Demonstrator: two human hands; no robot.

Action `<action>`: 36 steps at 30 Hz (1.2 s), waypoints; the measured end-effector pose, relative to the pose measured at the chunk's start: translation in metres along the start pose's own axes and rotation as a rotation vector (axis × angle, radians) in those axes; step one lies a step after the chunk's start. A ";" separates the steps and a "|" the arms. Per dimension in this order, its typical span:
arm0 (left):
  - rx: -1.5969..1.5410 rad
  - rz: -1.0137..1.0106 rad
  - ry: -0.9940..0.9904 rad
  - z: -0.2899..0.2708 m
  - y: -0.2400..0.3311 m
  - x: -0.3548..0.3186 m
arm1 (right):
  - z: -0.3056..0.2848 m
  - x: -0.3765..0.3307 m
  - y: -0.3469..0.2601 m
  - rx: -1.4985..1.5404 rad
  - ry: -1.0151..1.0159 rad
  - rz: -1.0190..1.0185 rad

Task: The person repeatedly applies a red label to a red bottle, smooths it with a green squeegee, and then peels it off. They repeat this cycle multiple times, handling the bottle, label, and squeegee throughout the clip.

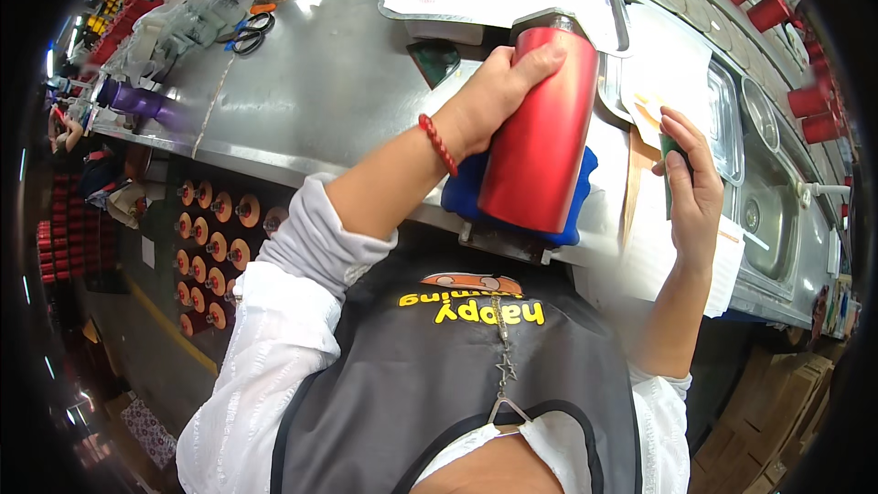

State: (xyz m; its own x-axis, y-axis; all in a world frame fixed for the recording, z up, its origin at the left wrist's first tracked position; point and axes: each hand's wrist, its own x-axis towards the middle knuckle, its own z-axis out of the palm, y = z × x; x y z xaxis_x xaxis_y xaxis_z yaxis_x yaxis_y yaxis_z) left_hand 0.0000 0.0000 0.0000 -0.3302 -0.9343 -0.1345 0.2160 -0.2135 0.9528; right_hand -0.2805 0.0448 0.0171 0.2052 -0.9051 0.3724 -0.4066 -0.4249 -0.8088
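left hand (498, 96) wrapped tight round red metal cup (540, 128), tipped on blue pad (471, 187) at 12 o'clock, likely to keep it from rolling | right hand (695, 187) at 3 o'clock pinching small green piece (670, 148) | paper sheets (668, 73) under it | scissors (249, 34) far off at 10 o'clock on steel worktop (311, 91) | more red cups (768, 11) at 2 o'clock

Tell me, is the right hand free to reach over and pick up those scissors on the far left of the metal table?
Probably not as things stand. The right hand already grips a small green object, and the scissors lie far across, beyond the left hand holding the red bottle.
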 end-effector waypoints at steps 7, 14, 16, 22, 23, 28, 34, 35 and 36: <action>0.253 0.495 0.281 0.005 -0.038 -0.066 | -0.006 0.085 0.017 -0.301 -0.152 -0.241; 0.420 0.520 0.242 -0.008 -0.046 -0.074 | 0.124 0.275 0.073 -0.629 -0.577 -0.542; 0.531 0.551 0.251 -0.014 -0.044 -0.074 | 0.168 0.281 0.054 -0.686 -0.724 -0.446; 0.537 0.588 0.200 -0.029 -0.057 -0.066 | 0.137 0.271 0.089 -0.763 -0.661 -0.394; 0.526 0.568 0.203 -0.030 -0.058 -0.064 | 0.122 0.271 0.104 -0.807 -0.591 -0.308; 0.497 0.514 0.202 -0.033 -0.058 -0.060 | 0.078 0.266 0.126 -0.973 -0.464 -0.346; 0.512 0.537 0.206 -0.036 -0.060 -0.053 | 0.088 0.281 0.153 -1.230 -0.287 -0.268; 0.518 0.536 0.209 -0.035 -0.060 -0.054 | 0.088 0.290 0.159 -1.248 -0.267 -0.294; 0.526 0.536 0.217 -0.035 -0.060 -0.054 | 0.090 0.302 0.166 -1.263 -0.248 -0.325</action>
State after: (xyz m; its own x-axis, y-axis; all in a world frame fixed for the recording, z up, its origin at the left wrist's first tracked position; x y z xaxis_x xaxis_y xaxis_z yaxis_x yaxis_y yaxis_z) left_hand 0.0371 0.0527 -0.0591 -0.1051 -0.9182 0.3820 -0.1871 0.3955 0.8992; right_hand -0.2057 -0.2975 -0.0453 0.5507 -0.7913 0.2655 -0.8236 -0.4634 0.3271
